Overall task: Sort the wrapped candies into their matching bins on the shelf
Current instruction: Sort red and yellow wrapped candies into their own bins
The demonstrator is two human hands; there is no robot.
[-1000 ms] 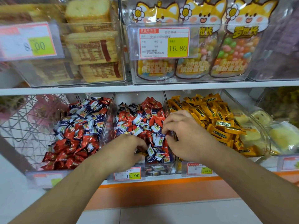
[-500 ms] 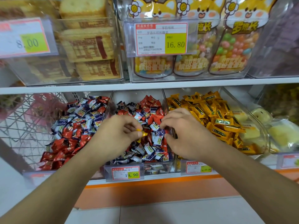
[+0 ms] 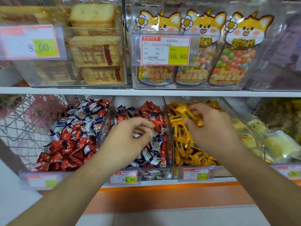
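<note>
Three clear bins stand side by side on the lower shelf. The left bin (image 3: 104, 128) and the middle bin (image 3: 154, 175) both hold mixed red and blue-white wrapped candies (image 3: 156, 149). The right bin (image 3: 219, 171) is filled with yellow wrapped candies (image 3: 182, 144). Over the yellow bin, my right hand (image 3: 213, 129) grips a blurred yellow candy (image 3: 187, 113) at its fingertips. My left hand (image 3: 128, 139) hovers over the middle bin with loosely curled fingers, and I see nothing in it.
The upper shelf carries biscuit packs (image 3: 94, 53) and fox-printed pouches of coloured sweets (image 3: 231, 51) behind price tags. A wire basket (image 3: 24, 128) sits at the left, and pale yellow packets (image 3: 280, 144) lie to the right. Below the shelf edge runs an orange base (image 3: 171, 198).
My right hand moved right from the middle bin to over the yellow bin, now gripping a yellow candy. The yellow piece seen at my left fingertips is gone from that hand.
</note>
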